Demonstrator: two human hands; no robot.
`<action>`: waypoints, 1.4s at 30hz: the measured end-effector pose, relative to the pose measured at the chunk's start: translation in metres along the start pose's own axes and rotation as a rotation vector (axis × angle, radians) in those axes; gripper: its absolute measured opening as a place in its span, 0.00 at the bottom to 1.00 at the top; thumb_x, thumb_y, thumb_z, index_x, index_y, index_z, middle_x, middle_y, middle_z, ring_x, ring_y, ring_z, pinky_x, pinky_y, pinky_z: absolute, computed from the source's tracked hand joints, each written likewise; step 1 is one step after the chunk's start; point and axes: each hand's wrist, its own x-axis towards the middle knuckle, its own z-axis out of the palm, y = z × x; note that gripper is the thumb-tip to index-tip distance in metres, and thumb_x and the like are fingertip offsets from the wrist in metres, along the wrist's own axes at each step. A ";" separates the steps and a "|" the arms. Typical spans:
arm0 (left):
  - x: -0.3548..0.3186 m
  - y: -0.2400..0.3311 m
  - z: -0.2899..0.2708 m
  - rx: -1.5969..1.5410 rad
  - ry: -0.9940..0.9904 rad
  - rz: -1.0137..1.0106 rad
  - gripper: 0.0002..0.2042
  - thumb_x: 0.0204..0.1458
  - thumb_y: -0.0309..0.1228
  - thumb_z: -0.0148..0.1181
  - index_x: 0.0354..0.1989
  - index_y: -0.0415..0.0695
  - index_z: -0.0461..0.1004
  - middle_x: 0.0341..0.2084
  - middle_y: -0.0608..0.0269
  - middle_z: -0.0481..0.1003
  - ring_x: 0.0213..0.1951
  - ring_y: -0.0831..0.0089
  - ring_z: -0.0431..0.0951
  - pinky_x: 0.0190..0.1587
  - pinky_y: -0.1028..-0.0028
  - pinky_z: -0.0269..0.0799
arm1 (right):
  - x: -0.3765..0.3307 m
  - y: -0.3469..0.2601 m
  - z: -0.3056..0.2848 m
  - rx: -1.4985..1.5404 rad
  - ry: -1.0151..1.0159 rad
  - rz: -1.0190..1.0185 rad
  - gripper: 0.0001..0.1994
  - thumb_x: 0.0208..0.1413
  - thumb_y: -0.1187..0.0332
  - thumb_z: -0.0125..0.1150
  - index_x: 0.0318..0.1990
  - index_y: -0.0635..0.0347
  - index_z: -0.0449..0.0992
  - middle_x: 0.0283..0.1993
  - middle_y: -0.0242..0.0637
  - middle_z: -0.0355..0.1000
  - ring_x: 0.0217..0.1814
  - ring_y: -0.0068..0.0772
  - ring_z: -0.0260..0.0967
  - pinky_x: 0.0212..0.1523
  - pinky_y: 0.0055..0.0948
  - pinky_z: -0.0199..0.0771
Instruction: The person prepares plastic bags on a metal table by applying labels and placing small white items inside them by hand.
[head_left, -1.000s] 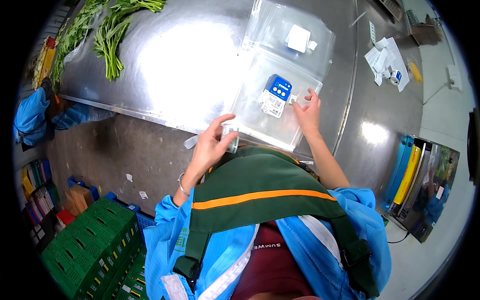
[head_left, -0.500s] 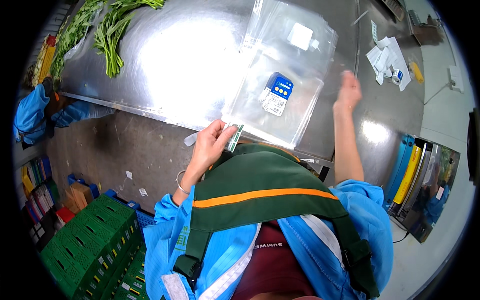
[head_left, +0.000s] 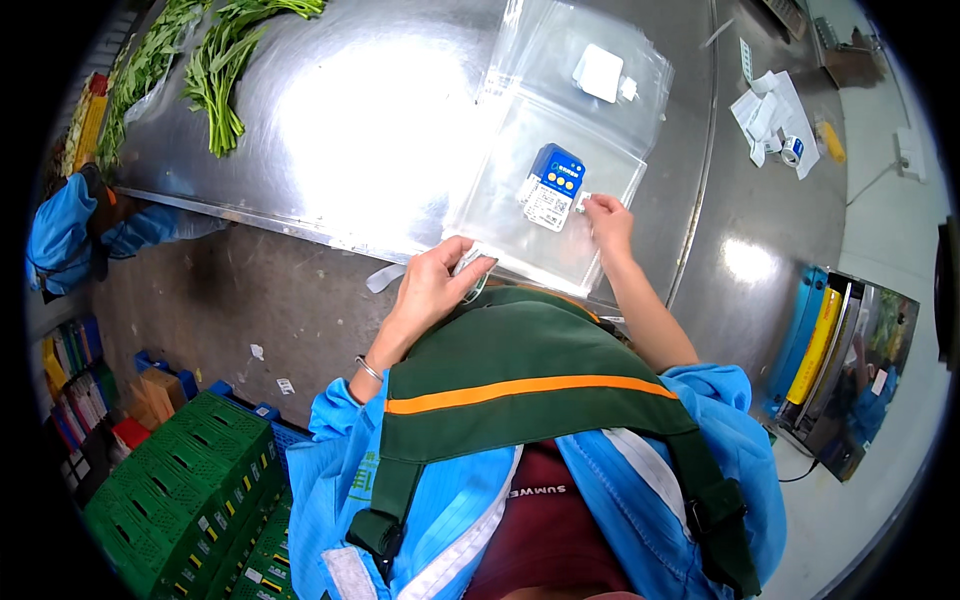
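- the right hand is pinching a small white label — it is sitting right at the fingertips, to the hand's left.
- the small white label is showing just beside the right edge of a blue-and-white card; whether it is touching the clear bags below, i cannot tell.
- the left hand is gripping a pale strip of labels between thumb and fingers — by the near edge of the metal table, next to the dark green apron.
- the blue-and-white card is lying in or on the clear bags, nearer the right hand than the left.
- farther up the bags, a white rectangular piece is lying.
- leafy green stems are resting at the far left, crumpled white paper at the right.
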 end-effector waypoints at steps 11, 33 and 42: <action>0.001 -0.002 -0.011 -0.487 -0.065 -0.022 0.13 0.57 0.27 0.51 0.49 0.36 0.67 0.37 0.55 0.76 0.40 0.74 0.77 0.42 0.76 0.72 | -0.029 0.004 -0.037 -0.928 -0.610 -0.680 0.12 0.44 0.62 0.64 0.38 0.47 0.77 0.37 0.35 0.68 0.49 0.34 0.62 0.52 0.39 0.53; 0.002 -0.006 -0.001 0.071 -0.044 -0.010 0.12 0.49 0.33 0.63 0.37 0.37 0.74 0.16 0.67 0.71 0.20 0.85 0.65 0.22 0.80 0.60 | -0.014 -0.034 0.000 0.144 -0.018 0.041 0.10 0.49 0.68 0.64 0.38 0.62 0.75 0.26 0.27 0.70 0.26 0.16 0.60 0.29 0.20 0.62; -0.004 -0.015 -0.013 -0.226 0.024 -0.064 0.15 0.53 0.30 0.58 0.49 0.40 0.71 0.23 0.70 0.74 0.24 0.85 0.67 0.27 0.82 0.62 | -0.034 -0.014 -0.038 -0.586 -0.387 -0.489 0.19 0.41 0.63 0.67 0.43 0.53 0.72 0.42 0.36 0.64 0.47 0.37 0.62 0.48 0.34 0.61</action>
